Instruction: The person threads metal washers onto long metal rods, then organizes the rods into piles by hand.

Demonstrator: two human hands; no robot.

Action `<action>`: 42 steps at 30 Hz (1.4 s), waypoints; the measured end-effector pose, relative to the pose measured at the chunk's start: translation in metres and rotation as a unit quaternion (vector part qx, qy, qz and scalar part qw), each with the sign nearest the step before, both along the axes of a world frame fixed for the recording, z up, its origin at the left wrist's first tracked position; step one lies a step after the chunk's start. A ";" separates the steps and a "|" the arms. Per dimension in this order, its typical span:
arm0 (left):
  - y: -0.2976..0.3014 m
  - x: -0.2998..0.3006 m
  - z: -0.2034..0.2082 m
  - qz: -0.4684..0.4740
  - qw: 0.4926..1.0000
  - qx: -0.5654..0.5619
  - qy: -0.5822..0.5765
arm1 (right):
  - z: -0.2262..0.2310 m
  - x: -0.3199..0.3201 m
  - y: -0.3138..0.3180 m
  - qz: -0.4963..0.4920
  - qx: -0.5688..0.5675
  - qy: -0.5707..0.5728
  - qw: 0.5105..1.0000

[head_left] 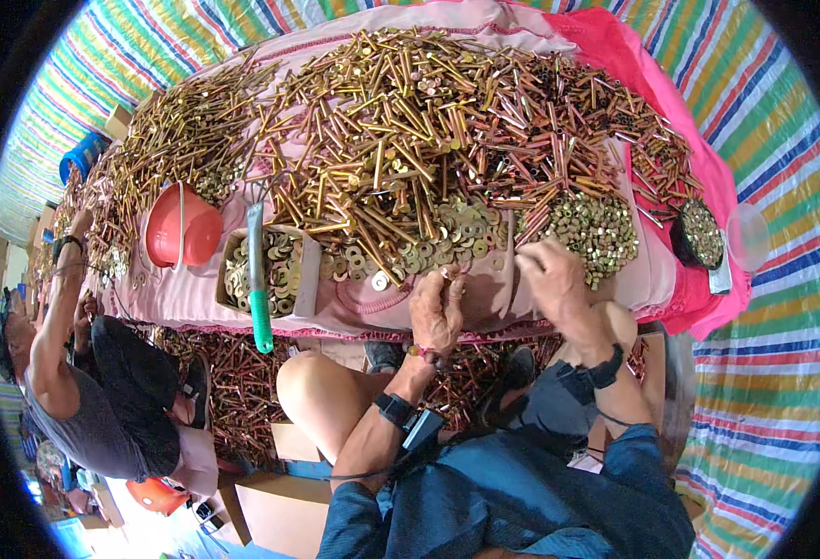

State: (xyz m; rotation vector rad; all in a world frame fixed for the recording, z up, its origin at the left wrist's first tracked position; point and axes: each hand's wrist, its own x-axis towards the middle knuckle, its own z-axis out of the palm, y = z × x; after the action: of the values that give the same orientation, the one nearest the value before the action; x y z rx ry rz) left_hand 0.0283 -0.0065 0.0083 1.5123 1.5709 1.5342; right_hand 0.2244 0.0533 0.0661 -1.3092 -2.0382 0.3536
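My left hand (436, 315) is closed just in front of the loose washers (452, 233), its thumb and fingers pinched around something small and shiny that I cannot make out. To its right, my right hand (557, 284) hovers at the left edge of a heap of brass-coloured nuts (596, 233). Its fingers are bent together, and whatever they hold, if anything, is hidden. Behind both hands lies a big pile of long gold-coloured bolts (382, 130), with reddish bolts (549, 121) on the right side.
A cardboard box of washers (305, 272) stands left of my hands, a green-handled hand rake (260, 279) across it. Beyond is a red bucket (183, 226). A dark bowl of nuts (698, 233) sits far right. Another person (93, 401) works at the left. More bolts lie below the table.
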 end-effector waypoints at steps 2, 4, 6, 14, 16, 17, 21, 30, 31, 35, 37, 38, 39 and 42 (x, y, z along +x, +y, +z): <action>0.002 -0.002 -0.002 0.012 0.998 0.012 0.062 | 0.001 0.018 0.008 -0.021 -0.002 0.004 1.000; 0.004 -0.001 -0.003 0.022 0.997 0.026 0.065 | 0.005 0.029 0.011 -0.005 -0.013 -0.063 0.998; 0.005 -0.003 -0.002 0.023 0.997 0.021 0.069 | -0.001 0.030 0.013 0.019 -0.015 -0.062 0.998; 0.008 0.005 -0.009 0.019 0.998 0.026 0.052 | -0.062 0.058 0.031 0.083 -0.119 -0.175 0.974; 0.007 0.000 -0.022 0.035 0.995 0.057 0.074 | -0.010 0.028 0.019 0.116 0.015 -0.296 0.948; 0.008 0.005 -0.025 0.043 0.993 0.085 0.066 | -0.007 0.035 0.016 0.127 0.045 -0.300 0.944; 0.003 0.001 -0.017 0.043 0.995 0.085 0.043 | -0.001 0.025 0.010 0.162 0.153 -0.247 0.943; 0.001 0.000 -0.011 0.027 0.997 0.059 0.042 | 0.004 0.009 0.030 0.094 -0.168 -0.052 0.980; 0.001 0.001 -0.012 0.023 0.996 0.062 0.052 | 0.007 0.004 0.027 0.088 -0.211 0.004 0.974; 0.004 0.007 -0.021 -0.001 0.997 0.057 0.053 | 0.001 -0.001 0.020 0.092 -0.320 0.176 0.926; 0.006 0.006 -0.021 0.010 0.995 0.081 0.049 | 0.008 -0.013 0.016 0.117 -0.381 0.250 0.883; 0.006 0.006 -0.019 0.032 0.993 0.107 0.049 | 0.004 -0.017 0.016 0.147 -0.391 0.278 0.865; 0.007 0.001 -0.019 0.038 0.993 0.099 0.061 | 0.002 -0.025 0.015 0.180 -0.382 0.298 0.856; 0.005 -0.007 -0.010 0.040 0.995 0.057 0.070 | 0.004 -0.041 0.014 0.190 -0.447 0.359 0.797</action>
State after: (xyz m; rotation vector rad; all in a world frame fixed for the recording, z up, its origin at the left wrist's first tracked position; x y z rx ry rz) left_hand 0.0218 -0.0011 -0.0019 1.6701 1.6645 1.6179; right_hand 0.1836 0.0673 0.0700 -0.9417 -1.4237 1.8671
